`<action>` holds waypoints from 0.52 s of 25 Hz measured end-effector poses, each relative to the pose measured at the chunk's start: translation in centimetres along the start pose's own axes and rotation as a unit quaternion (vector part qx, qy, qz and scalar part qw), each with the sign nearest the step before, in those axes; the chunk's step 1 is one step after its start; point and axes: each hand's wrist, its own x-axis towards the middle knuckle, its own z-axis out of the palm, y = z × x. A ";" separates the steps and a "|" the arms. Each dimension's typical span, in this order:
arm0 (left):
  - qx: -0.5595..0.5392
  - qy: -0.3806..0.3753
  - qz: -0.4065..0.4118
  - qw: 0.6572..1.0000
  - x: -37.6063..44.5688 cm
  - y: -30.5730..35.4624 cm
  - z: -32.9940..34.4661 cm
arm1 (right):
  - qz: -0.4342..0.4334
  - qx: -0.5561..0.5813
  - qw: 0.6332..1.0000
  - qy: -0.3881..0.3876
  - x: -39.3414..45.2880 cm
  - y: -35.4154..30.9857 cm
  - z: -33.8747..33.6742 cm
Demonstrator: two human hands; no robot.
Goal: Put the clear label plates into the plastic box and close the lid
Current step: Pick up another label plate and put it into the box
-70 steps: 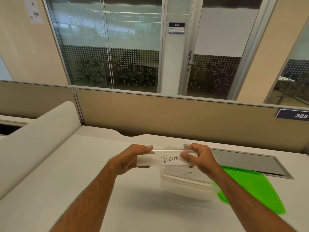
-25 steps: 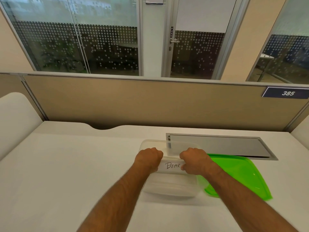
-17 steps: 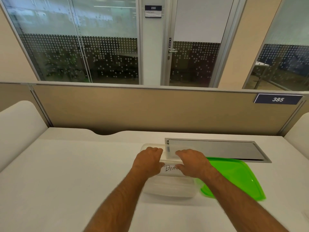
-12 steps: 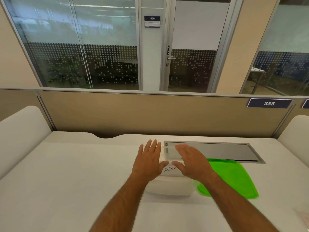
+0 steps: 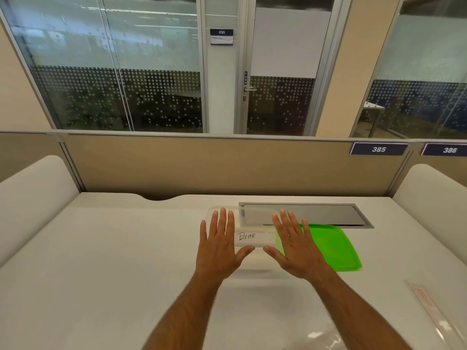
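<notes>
A clear plastic box [image 5: 252,217] stands on the white desk, mid-frame. Inside it lies a clear label plate [image 5: 255,237] with "BEAR" handwritten on it. My left hand [image 5: 218,245] hovers flat over the box's left side, fingers spread, holding nothing. My right hand [image 5: 293,245] hovers flat over the box's right side, also spread and empty. The green lid [image 5: 333,246] lies flat on the desk just right of the box, partly under my right hand. Another clear label plate [image 5: 429,306] with red writing lies at the desk's front right.
A grey cable hatch [image 5: 316,214] is set into the desk behind the box and lid. A beige partition [image 5: 227,168] runs along the desk's far edge. White padded dividers [image 5: 32,198] flank both sides. Crinkled clear plastic [image 5: 318,339] lies at the bottom right.
Both hands lowered the "BEAR" plate into the box, let go of it, then opened and lifted with fingers spread. The camera view tilted, bringing the front-right plate into sight.
</notes>
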 end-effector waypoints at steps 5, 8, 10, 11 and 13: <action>-0.007 -0.009 0.013 1.000 -2.9 2.3 0.6 | 0.029 0.006 0.999 -0.016 -4.2 1.6 -0.3; -0.015 -0.023 0.024 0.999 -4.2 4.0 0.8 | 0.042 0.006 0.999 -0.024 -6.8 3.1 -0.6; -0.022 -0.037 0.035 0.998 -5.0 5.4 1.0 | 0.054 0.004 0.998 -0.034 -8.5 4.2 -0.9; -0.027 -0.045 0.040 0.998 -5.4 6.0 1.1 | 0.058 0.006 0.998 -0.038 -9.3 4.8 -1.0; -0.035 -0.060 0.050 0.996 -6.3 7.4 1.2 | 0.066 0.018 0.997 -0.043 -10.8 5.8 -1.3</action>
